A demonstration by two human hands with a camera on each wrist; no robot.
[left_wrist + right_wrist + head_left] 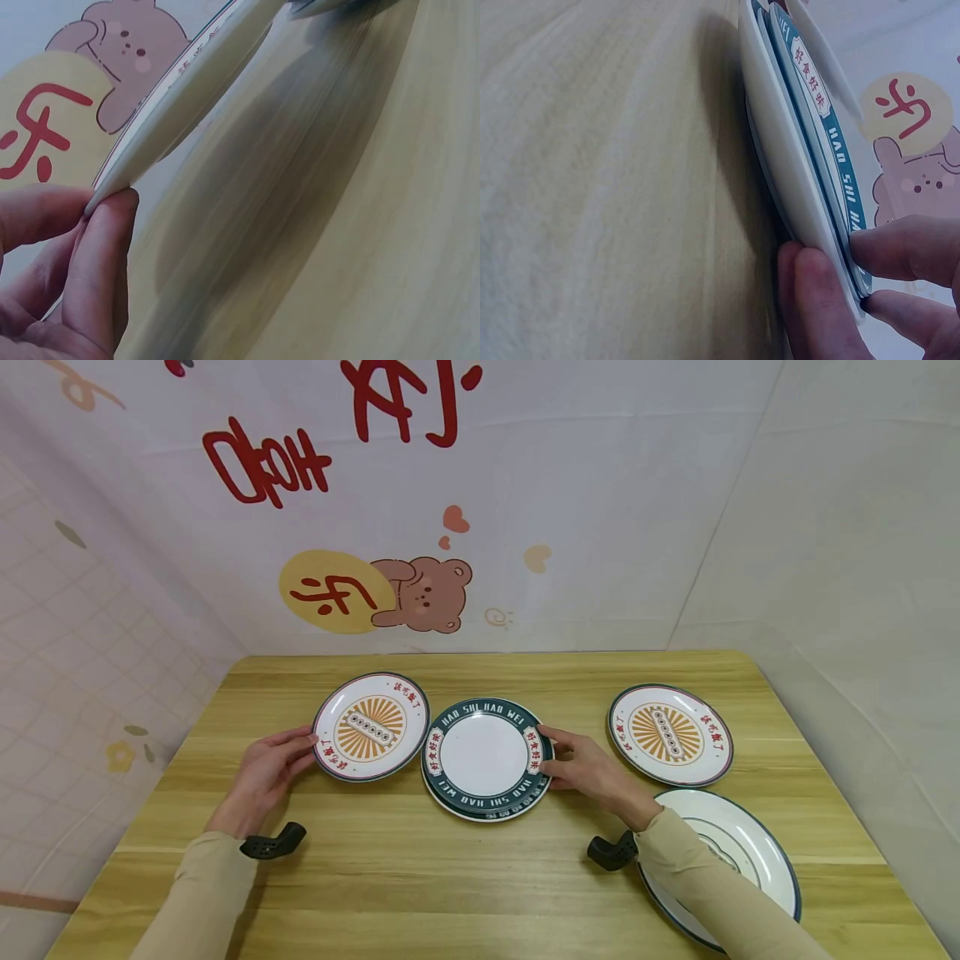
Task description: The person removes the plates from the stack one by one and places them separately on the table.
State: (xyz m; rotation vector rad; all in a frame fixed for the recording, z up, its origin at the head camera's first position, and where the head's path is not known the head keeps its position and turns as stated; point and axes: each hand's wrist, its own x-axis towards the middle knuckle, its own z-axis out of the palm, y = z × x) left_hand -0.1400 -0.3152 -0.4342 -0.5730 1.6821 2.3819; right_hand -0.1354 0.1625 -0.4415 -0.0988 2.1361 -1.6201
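My left hand (264, 774) pinches the left rim of a white plate (371, 727) with an orange sunburst and red characters. In the left wrist view that plate (180, 94) is tilted and raised off the wood, with its shadow below. My right hand (588, 770) grips the right edge of a stack of plates; the top plate (483, 754) has a dark green rim with white lettering. The right wrist view shows the thumb over the green rim (832, 142) and fingers under the white plate (780, 127) beneath it. The two held items meet or overlap at their rims in the head view.
Another sunburst plate (670, 735) lies at the right on the wooden table (420, 885). In front of it a larger white plate (765, 852) with a dark rim is partly covered by my right sleeve. A decorated wall cloth (600, 485) hangs behind the table's back edge.
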